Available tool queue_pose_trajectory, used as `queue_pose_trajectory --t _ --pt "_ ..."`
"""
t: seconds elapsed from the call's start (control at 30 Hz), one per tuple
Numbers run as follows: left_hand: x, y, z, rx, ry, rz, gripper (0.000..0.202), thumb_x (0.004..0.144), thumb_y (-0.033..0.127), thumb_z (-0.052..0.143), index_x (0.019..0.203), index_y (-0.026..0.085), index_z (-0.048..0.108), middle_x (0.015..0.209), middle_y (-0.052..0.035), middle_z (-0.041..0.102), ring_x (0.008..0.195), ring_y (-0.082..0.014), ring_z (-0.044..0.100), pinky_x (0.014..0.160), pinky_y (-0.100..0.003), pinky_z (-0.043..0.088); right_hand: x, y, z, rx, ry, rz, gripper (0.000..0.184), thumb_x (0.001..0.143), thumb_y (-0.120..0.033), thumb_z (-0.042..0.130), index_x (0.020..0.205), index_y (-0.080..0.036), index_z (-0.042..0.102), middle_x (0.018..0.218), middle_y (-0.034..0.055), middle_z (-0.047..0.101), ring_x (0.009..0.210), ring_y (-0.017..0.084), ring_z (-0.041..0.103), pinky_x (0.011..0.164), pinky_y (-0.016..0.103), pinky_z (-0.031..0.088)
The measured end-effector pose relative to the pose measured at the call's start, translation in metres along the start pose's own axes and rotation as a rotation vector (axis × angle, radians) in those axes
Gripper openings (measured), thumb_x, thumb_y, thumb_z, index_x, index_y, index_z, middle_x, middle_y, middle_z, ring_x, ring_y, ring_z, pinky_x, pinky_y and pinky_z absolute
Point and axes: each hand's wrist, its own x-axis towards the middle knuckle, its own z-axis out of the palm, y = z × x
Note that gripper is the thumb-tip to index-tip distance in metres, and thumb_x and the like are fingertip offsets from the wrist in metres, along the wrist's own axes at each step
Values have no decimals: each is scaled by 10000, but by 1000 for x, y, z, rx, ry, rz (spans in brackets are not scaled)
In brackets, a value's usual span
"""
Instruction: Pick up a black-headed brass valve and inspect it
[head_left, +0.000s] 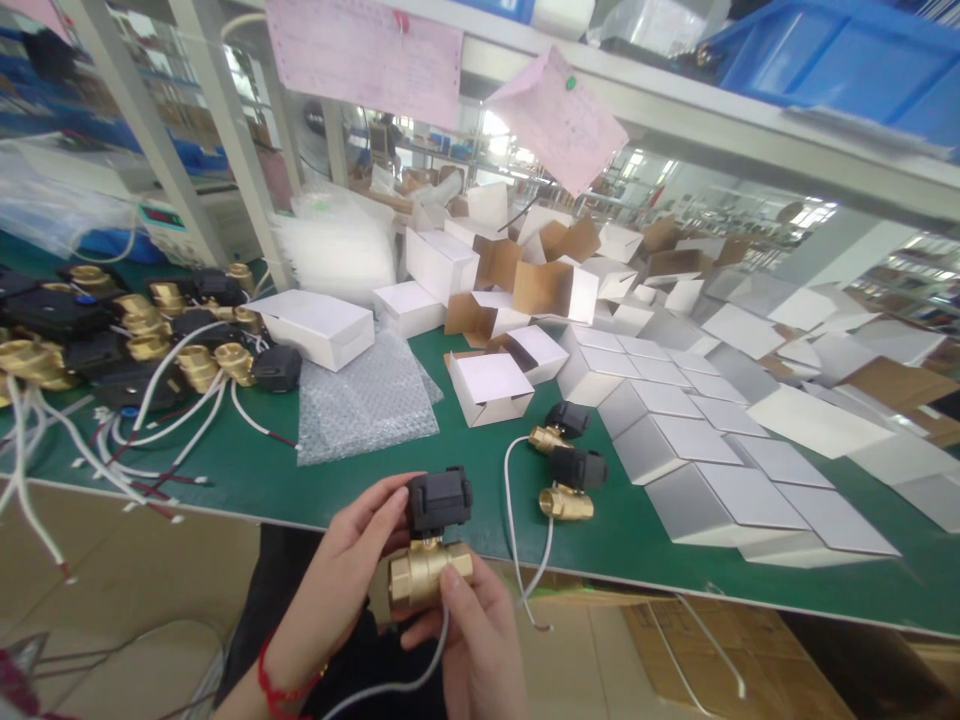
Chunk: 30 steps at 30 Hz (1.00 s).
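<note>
Both hands hold one motorized ball valve [426, 572], with a brass body below and a black actuator box [441, 500] on top, over the table's front edge. My left hand [349, 560] is closed about the actuator's left side, fingers partly hidden behind it. With its thumb on the brass body, my right hand [480, 630] grips the valve from the right and below. A white cable [409, 683] hangs down from the valve. Two similar valves, a nearer one [566, 502] and a farther one [547, 437], lie on the table to the right, their white cables drooping over the edge.
Many more valves [199, 368] with loose cables are heaped at the left. Bubble wrap [367, 400] lies behind my hands, beside white boxes [491, 385]. Closed boxes [727, 495] stand in rows at the right, open cartons behind. A shelf beam [675, 100] crosses above.
</note>
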Motion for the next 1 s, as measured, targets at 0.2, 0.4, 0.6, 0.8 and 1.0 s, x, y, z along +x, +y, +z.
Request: queue_pose_trajectory --t 0.2,0.4,0.6,0.8,1.0 --pt "4 -11 -10 97 -18 32 639 732 694 796 1140 207 721 943 -50 751 759 -208 692 661 -256 565 0 -4 -1 45 61 3 446 781 -537 858 921 -123 770 789 98 792 562 141 726 463 151 550" --pt "13 -3 -22 359 -69 150 605 846 732 633 1117 202 738 938 -51 730 742 -206 633 654 -273 515 4 -22 -6 -213 19 87 567 698 -643 867 865 -118 732 691 63 740 540 132 681 492 187 558" --pt "17 17 -25 489 -282 115 548 806 674 717 1133 236 751 1041 -47 730 924 -241 635 817 -275 496 7 -38 -3 -518 -48 141 456 697 -540 861 772 -143 649 659 4 642 555 102 575 456 164 451" --pt "6 7 -22 -82 -138 -132 496 712 616 847 992 229 715 834 -5 689 714 -162 603 641 -220 522 8 -50 2 -573 -172 179 474 776 -579 747 913 -128 693 705 17 637 536 86 470 483 195 402" --pt "-2 4 -15 -448 -72 -274 460 730 490 873 995 149 715 789 -76 687 667 -175 637 598 -239 573 5 -56 4 -608 -136 114 506 825 -638 707 908 -138 709 602 -21 567 541 99 449 542 222 361"
